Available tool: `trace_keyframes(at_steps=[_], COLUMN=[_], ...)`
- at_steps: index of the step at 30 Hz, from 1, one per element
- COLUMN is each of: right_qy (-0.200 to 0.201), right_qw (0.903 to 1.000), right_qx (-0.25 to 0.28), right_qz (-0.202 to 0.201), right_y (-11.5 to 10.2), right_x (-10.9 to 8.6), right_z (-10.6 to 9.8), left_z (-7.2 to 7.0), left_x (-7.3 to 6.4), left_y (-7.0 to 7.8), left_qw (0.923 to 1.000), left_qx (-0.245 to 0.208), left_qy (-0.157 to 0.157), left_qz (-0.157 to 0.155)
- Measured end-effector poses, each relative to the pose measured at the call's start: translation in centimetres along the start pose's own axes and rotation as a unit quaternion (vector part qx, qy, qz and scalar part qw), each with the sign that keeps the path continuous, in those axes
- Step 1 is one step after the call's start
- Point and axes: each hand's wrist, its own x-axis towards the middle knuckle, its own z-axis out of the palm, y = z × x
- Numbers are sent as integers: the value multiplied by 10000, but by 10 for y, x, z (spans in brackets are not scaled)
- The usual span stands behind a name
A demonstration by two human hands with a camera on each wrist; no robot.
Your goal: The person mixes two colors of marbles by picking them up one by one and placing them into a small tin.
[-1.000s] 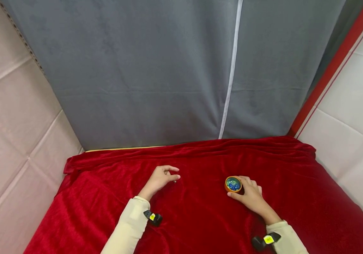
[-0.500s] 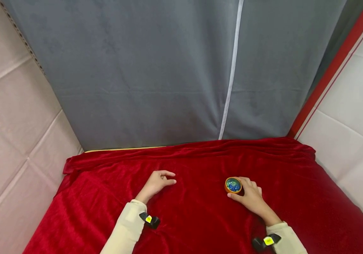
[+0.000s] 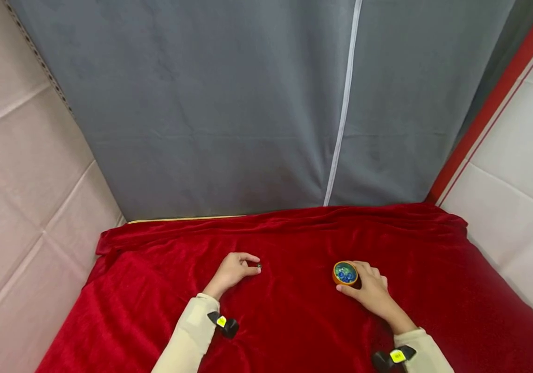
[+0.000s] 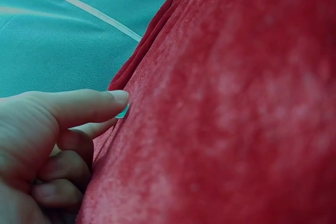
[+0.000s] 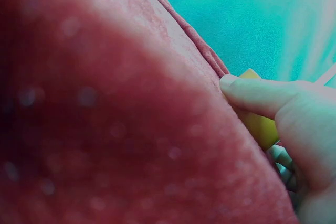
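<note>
My left hand [image 3: 233, 270] is low over the red cloth, left of centre. Its thumb and forefinger pinch a small glassy bead [image 3: 259, 266]; the left wrist view shows the bead [image 4: 123, 112] as a green glint at the fingertips, mostly hidden, with the other fingers curled under. To the right, my right hand [image 3: 370, 287] holds a small round orange bowl [image 3: 334, 278], thumb on the near side and fingers round the far side. Several shiny blue pieces [image 3: 344, 275] lie inside on a greenish bottom. In the right wrist view the bowl's wall [image 5: 261, 129] looks yellow behind the thumb.
Crumpled red velvet cloth [image 3: 289, 321] covers the table and bunches up along the back edge. A grey curtain [image 3: 219, 114] hangs behind it, with pale quilted walls [image 3: 10, 171] on either side. A small black camera [image 3: 230, 327] is strapped to each sleeve.
My left hand has come slightly nearer to me. The bead, below the thumb a second ago and out of sight half a second ago, now shows between thumb and forefinger. My right hand stays round the bowl.
</note>
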Motion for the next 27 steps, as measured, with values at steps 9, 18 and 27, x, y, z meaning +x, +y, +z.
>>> trace_keyframes(at_steps=[9,18,27], right_qy=[-38,-45,-81], right_qw=[10000,10000,9999], right_qx=[-29,-7,39], right_qz=[12,15,58], right_y=[0,0,1], right_x=[2,1,0], right_z=[-2,-2,0], left_z=[1,1,2], left_x=[3,1,1], left_y=[-1,1,1], left_qw=[9997,9995,9999], left_qx=[223,299,39], left_qy=[64,104,133], left_qz=[-8,10,71])
